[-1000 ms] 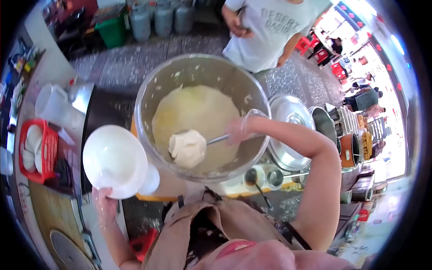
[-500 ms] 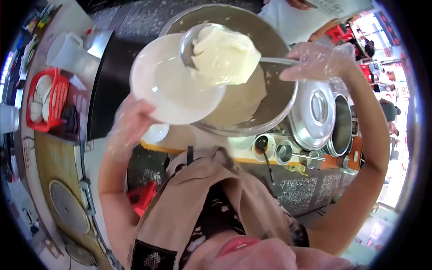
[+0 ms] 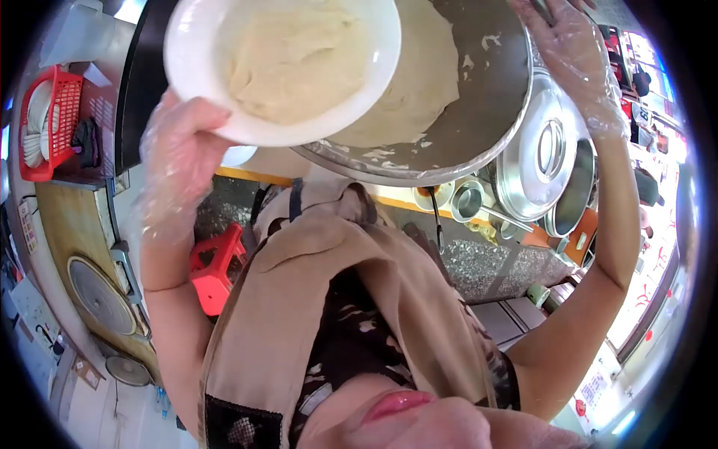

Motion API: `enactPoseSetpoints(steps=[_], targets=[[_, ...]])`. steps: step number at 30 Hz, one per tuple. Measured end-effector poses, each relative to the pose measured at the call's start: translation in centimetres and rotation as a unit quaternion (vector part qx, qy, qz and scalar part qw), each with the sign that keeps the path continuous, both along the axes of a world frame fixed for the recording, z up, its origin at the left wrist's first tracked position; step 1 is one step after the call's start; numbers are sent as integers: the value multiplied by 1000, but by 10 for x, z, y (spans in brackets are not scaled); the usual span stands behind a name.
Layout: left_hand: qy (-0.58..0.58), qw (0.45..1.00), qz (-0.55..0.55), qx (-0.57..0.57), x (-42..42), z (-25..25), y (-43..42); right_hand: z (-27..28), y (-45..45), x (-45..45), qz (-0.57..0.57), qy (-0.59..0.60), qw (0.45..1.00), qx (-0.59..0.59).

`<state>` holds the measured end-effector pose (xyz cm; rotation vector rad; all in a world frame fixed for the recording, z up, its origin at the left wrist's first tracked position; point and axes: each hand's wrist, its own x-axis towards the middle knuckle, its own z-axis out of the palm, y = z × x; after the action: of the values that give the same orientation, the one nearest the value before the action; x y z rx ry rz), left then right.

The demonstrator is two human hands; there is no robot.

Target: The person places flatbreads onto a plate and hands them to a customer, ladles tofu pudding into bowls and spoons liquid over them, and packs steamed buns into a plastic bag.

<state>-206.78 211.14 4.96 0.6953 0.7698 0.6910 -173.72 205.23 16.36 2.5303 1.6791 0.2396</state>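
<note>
My left hand (image 3: pixel 183 146), in a clear plastic glove, grips the near rim of a white bowl (image 3: pixel 196 45). Soft pale curd (image 3: pixel 299 67) fills the bowl's middle. The bowl is held over the left side of a large metal pot (image 3: pixel 486 112), which holds more of the curd (image 3: pixel 422 82). At the upper right, my right hand (image 3: pixel 565 49), also gloved, is closed around the grey handle of a metal scoop (image 3: pixel 541 10). The scoop's head lies outside the view.
Right of the pot lie a metal lid (image 3: pixel 542 153) and another pot (image 3: pixel 576 194). A small saucepan (image 3: pixel 468 200) and a sauce bowl (image 3: pixel 434 196) stand at the near edge. On the left are a red basket (image 3: pixel 63 123) of white dishes and a red stool (image 3: pixel 217 269).
The curd has gone from the scoop into the bowl. My right hand has moved up and right with the scoop, away from the bowl. The bowl sits higher in view.
</note>
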Motion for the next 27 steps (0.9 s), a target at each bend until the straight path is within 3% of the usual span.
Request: enactPoseSetpoints(steps=[1, 3, 4, 6, 9, 12, 15, 18, 20, 25, 27], targets=[[0, 1000, 15, -1, -9, -1, 1, -11, 1, 12, 2, 4, 1000, -6], [-7, 999, 48, 9, -24, 1, 2, -64, 1, 52, 116, 15, 987, -115], [6, 996, 87, 10, -32, 1, 1, -113, -5, 83, 223, 41, 973, -40], [43, 985, 167, 11, -40, 7, -2, -138, 0, 57, 150, 55, 961, -226], [46, 980, 193, 24, -68, 5, -2, -176, 15, 42, 193, 77, 925, -317], [79, 970, 224, 47, -62, 21, -13, -205, 21, 35, 235, 84, 912, -326], [130, 952, 263, 82, -70, 17, -16, -211, 20, 18, 236, 81, 892, -377], [260, 914, 256, 176, -71, 16, -20, -217, 16, 10, 232, 84, 858, -450], [82, 962, 251, 62, -79, 17, -15, -215, 13, 11, 229, 95, 844, -475], [24, 978, 205, 34, -99, 7, -7, -192, 8, 30, 225, 113, 819, -516], [16, 980, 199, 21, -100, 2, -1, -165, -3, 36, 260, 145, 851, -432]])
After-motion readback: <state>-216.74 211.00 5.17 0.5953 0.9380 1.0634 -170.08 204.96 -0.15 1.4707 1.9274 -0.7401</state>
